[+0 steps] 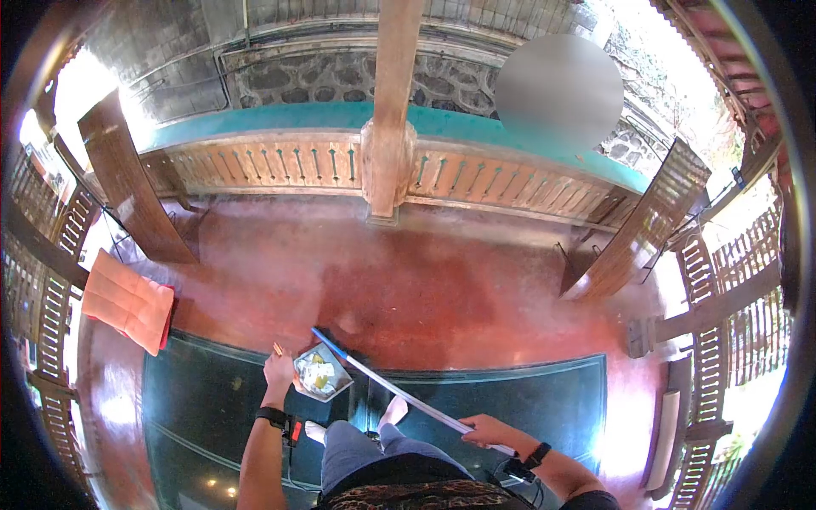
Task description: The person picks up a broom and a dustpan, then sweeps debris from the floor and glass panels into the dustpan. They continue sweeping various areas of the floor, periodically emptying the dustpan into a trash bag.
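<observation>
My left hand [279,371] is closed around what looks like the brown handle of a dustpan, its tip poking out above my fist. Just right of that hand, the grey-rimmed dustpan [343,379] holds crumpled white and yellowish litter. My right hand [486,431] grips a long whitish pole [408,397]. It slants up and left to a narrow blue end just beyond the dustpan. No broom or mop head can be made out on it.
My feet [393,411] stand on a dark green floor panel [501,391] bordered by red floor. An orange cushion [127,299] lies left. Wooden boards [136,183] lean at both sides. Ahead stand a railing [289,163] and a wooden post [393,102]. A blurred round patch covers the upper right.
</observation>
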`<state>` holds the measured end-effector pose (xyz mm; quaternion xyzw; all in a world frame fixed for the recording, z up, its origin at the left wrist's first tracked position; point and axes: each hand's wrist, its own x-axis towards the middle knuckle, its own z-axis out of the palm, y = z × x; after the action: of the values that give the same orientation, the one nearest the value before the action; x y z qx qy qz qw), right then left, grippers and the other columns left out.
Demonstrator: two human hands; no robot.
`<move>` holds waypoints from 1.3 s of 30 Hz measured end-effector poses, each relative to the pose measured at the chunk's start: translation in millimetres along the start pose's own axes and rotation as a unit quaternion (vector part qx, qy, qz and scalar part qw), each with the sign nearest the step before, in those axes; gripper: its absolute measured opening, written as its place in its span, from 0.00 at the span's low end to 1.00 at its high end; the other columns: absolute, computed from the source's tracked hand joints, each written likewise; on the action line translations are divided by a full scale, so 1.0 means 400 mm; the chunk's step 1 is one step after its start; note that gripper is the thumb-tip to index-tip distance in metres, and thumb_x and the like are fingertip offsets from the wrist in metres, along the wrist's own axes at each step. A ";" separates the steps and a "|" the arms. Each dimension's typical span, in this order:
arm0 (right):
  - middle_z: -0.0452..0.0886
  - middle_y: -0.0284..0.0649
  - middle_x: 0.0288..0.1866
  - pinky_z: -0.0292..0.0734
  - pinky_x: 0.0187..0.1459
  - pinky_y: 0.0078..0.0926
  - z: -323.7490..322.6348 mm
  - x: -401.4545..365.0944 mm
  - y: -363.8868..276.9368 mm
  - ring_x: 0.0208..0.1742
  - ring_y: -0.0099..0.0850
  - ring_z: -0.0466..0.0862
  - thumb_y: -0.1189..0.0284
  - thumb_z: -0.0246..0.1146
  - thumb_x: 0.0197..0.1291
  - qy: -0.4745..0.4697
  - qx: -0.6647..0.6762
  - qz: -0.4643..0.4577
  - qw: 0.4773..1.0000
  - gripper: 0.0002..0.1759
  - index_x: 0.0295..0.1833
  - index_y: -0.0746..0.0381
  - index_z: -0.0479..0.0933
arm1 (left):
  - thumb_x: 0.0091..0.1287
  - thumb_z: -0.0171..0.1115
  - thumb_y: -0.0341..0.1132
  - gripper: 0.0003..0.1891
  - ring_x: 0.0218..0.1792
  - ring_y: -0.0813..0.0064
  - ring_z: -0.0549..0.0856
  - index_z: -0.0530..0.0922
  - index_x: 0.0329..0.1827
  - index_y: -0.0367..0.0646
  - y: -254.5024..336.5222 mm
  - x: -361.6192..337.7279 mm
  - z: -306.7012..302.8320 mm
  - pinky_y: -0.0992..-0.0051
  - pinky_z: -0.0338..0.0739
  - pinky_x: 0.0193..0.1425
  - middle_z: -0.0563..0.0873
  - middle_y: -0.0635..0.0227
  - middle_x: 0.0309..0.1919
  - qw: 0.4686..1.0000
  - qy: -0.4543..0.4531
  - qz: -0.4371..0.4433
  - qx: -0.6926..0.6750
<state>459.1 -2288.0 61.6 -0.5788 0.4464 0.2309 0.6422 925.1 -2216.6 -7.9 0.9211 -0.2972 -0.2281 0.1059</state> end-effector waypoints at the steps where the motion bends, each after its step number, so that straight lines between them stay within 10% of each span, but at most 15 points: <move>1: 0.74 0.39 0.21 0.69 0.20 0.23 -0.013 -0.031 -0.016 0.19 0.25 0.75 0.68 0.58 0.46 0.029 -0.016 0.005 0.999 0.29 0.57 0.61 0.63 | 0.57 0.40 0.48 0.24 0.44 0.49 0.74 0.73 0.40 0.34 -0.001 0.003 0.002 0.59 0.66 0.49 0.77 0.45 0.38 1.000 -0.003 0.001 -0.003; 6: 0.77 0.50 0.27 0.73 0.31 0.38 -0.064 -0.007 0.031 0.28 0.43 0.79 0.72 0.54 0.42 0.311 -0.273 -0.186 0.891 0.22 0.48 0.63 0.68 | 0.57 0.40 0.48 0.24 0.44 0.48 0.74 0.73 0.40 0.34 0.030 -0.040 -0.025 0.60 0.66 0.49 0.77 0.45 0.37 0.999 0.005 -0.018 -0.042; 16: 0.76 0.57 0.28 0.72 0.35 0.44 0.011 0.151 -0.015 0.33 0.50 0.77 0.72 0.54 0.41 0.220 -0.268 -0.015 0.938 0.16 0.37 0.71 0.67 | 0.58 0.39 0.49 0.25 0.43 0.48 0.75 0.74 0.39 0.34 0.074 -0.079 -0.051 0.60 0.67 0.49 0.77 0.45 0.36 0.997 0.008 -0.055 -0.056; 21: 0.73 0.38 0.19 0.69 0.18 0.22 0.000 0.044 0.014 0.16 0.24 0.72 0.68 0.59 0.45 0.054 -0.009 -0.008 0.998 0.33 0.59 0.63 0.60 | 0.58 0.39 0.49 0.25 0.43 0.49 0.74 0.74 0.39 0.34 0.042 -0.050 -0.014 0.60 0.67 0.49 0.77 0.45 0.36 1.000 0.000 0.007 0.009; 27: 0.75 0.43 0.22 0.71 0.22 0.28 -0.031 -0.130 0.017 0.19 0.31 0.76 0.67 0.58 0.45 0.121 0.033 0.012 0.992 0.28 0.55 0.63 0.64 | 0.57 0.40 0.49 0.24 0.44 0.48 0.74 0.74 0.40 0.35 0.060 -0.077 -0.028 0.59 0.66 0.49 0.77 0.44 0.37 0.998 0.006 -0.024 -0.049; 30: 0.74 0.43 0.20 0.71 0.19 0.26 -0.045 -0.124 0.072 0.19 0.29 0.77 0.70 0.57 0.47 0.251 -0.166 -0.005 0.953 0.22 0.50 0.66 0.67 | 0.57 0.40 0.49 0.24 0.44 0.49 0.74 0.73 0.40 0.34 0.037 -0.082 -0.012 0.59 0.66 0.49 0.76 0.44 0.37 0.997 -0.009 0.059 0.049; 31: 0.75 0.57 0.34 0.69 0.41 0.44 -0.044 -0.108 0.079 0.40 0.54 0.74 0.69 0.53 0.43 0.301 -0.168 0.006 0.939 0.17 0.40 0.67 0.69 | 0.57 0.39 0.49 0.25 0.44 0.49 0.74 0.73 0.39 0.34 0.031 -0.081 -0.005 0.59 0.66 0.49 0.76 0.43 0.38 0.989 -0.017 0.102 0.102; 39: 0.75 0.58 0.34 0.72 0.40 0.41 0.031 0.055 0.173 0.39 0.50 0.76 0.70 0.55 0.40 0.298 -0.152 0.094 0.938 0.18 0.36 0.72 0.70 | 0.55 0.43 0.47 0.23 0.38 0.51 0.78 0.77 0.29 0.32 0.020 -0.086 0.033 0.61 0.69 0.46 0.79 0.46 0.29 0.997 0.051 0.052 -0.010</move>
<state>417.6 -2265.5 5.1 -0.6672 0.6293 0.1722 0.3594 890.1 -2203.5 -4.5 0.9137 -0.3367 -0.1777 0.1421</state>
